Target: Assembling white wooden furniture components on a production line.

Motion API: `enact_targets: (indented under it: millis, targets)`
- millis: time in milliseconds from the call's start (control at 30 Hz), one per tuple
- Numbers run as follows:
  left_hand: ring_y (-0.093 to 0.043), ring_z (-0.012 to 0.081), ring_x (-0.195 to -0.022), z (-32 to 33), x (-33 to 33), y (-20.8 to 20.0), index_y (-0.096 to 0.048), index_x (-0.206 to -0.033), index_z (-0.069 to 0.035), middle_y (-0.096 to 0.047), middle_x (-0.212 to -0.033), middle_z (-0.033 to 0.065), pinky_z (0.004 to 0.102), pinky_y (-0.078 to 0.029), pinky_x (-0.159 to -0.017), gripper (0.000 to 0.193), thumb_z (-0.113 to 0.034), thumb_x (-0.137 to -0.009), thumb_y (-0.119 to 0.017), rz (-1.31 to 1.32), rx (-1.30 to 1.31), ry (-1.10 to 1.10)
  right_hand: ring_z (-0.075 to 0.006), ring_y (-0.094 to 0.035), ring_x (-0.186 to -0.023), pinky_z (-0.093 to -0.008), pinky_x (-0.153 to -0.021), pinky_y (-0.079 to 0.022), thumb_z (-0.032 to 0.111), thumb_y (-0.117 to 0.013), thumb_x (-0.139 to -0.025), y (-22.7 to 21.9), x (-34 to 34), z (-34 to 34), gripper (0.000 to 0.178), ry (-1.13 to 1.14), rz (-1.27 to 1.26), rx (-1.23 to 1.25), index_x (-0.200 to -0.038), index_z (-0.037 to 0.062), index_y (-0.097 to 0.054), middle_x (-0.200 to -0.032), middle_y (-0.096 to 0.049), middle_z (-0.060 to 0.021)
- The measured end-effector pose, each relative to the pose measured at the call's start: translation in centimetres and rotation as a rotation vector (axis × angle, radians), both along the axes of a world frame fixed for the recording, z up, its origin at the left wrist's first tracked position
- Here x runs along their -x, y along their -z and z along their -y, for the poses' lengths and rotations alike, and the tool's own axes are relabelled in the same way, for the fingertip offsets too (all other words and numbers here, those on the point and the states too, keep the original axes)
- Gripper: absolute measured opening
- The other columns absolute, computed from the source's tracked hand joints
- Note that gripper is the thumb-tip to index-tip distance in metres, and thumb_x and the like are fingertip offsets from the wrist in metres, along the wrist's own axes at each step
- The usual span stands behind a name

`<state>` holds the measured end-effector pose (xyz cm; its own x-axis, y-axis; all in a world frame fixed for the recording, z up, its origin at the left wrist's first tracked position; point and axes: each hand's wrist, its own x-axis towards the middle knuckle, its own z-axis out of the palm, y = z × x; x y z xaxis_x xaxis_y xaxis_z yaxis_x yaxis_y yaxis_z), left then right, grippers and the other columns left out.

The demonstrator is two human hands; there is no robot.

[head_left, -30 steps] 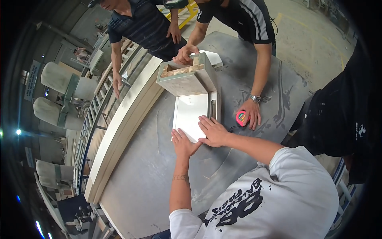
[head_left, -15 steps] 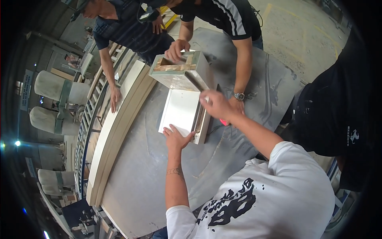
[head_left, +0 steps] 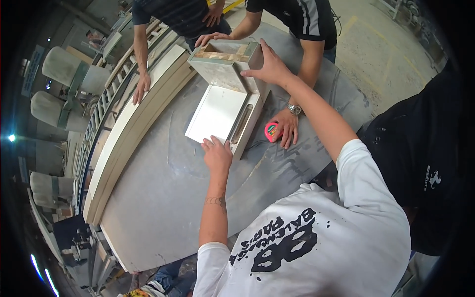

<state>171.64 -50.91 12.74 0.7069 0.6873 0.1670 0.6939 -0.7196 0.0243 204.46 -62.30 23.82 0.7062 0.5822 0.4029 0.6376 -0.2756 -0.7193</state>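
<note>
A white flat panel (head_left: 213, 113) lies on the round grey table (head_left: 163, 198), with a slotted white rail (head_left: 245, 124) along its right side. At its far end stands an open box frame of mottled stone and wood (head_left: 222, 67). My left hand (head_left: 216, 153) rests flat on the panel's near corner, holding nothing. My right hand (head_left: 269, 67) is stretched out, palm pressed against the box frame's right wall, fingers spread.
Across the table, a person in a black striped shirt has one hand on a pink tape measure (head_left: 272, 131) and the other on the frame's top. A second person's hand rests on a long curved beige board (head_left: 133, 123). A person in black stands at right.
My right hand has left the panel's near edge and reached forward onto the box frame's side. My left hand stays at the panel's near corner. The view has shifted closer.
</note>
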Motion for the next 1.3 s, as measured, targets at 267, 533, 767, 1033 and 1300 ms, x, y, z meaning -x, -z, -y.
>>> enact_targets:
  millis: [267, 533, 767, 1033, 1300]
  targets:
    - [-0.055, 0.0503, -0.139, 0.5, 0.4, -1.0, -0.055, -0.145, 0.010, -0.054, -0.147, 0.0386, 0.0471, -0.054, -0.108, 0.076, -0.048, -0.099, -0.067, 0.018, 0.134, -0.028, -0.0377, -0.055, -0.138, -0.0427, -0.117, -0.045, 0.061, -0.094, -0.066, 1.7, -1.7, -0.6, 0.125, 0.075, 0.012, -0.043, -0.154, -0.0099, -0.040, -0.151, -0.049, -0.0265]
    - [-0.030, 0.0460, -0.158, 2.9, 0.2, -1.1, -0.032, -0.163, 0.006, -0.030, -0.167, 0.0349, 0.0580, -0.034, -0.122, 0.122, -0.074, -0.082, -0.074, -0.091, 0.134, -0.078, -0.0417, -0.056, -0.135, -0.0441, -0.115, -0.046, 0.061, -0.093, -0.064, 1.4, -1.7, -0.8, 0.121, 0.105, 0.027, 0.002, -0.148, -0.0104, -0.045, -0.145, -0.052, -0.0284]
    - [-0.044, 0.0486, -0.149, 0.4, 1.7, -0.4, -0.046, -0.156, 0.006, -0.044, -0.159, 0.0350, 0.0492, -0.044, -0.118, 0.114, -0.071, -0.080, -0.080, -0.025, -0.015, 0.049, -0.0429, -0.050, -0.141, -0.0445, -0.119, -0.043, 0.062, -0.092, -0.065, 1.4, -1.6, -1.2, 0.127, 0.068, -0.019, 0.007, -0.154, -0.0104, -0.037, -0.150, -0.047, -0.0294]
    - [-0.047, 0.0487, -0.146, 2.1, 1.4, -0.9, -0.051, -0.152, 0.005, -0.048, -0.155, 0.0360, 0.0512, -0.049, -0.112, 0.101, -0.064, -0.084, -0.079, -0.052, 0.041, 0.046, -0.0407, -0.051, -0.140, -0.0434, -0.118, -0.043, 0.059, -0.094, -0.066, 2.4, -1.2, -0.2, 0.122, 0.073, -0.023, -0.057, -0.152, -0.0082, -0.040, -0.149, -0.049, -0.0274]
    - [-0.054, 0.0514, -0.138, 2.0, 2.0, -1.1, -0.053, -0.151, 0.005, -0.052, -0.152, 0.0357, 0.0533, -0.047, -0.112, 0.084, -0.049, -0.090, -0.075, -0.021, 0.038, 0.134, -0.0399, -0.053, -0.139, -0.0436, -0.118, -0.044, 0.057, -0.095, -0.065, 2.1, -1.8, -0.6, 0.120, 0.099, -0.003, -0.092, -0.152, -0.0073, -0.043, -0.150, -0.049, -0.0261]
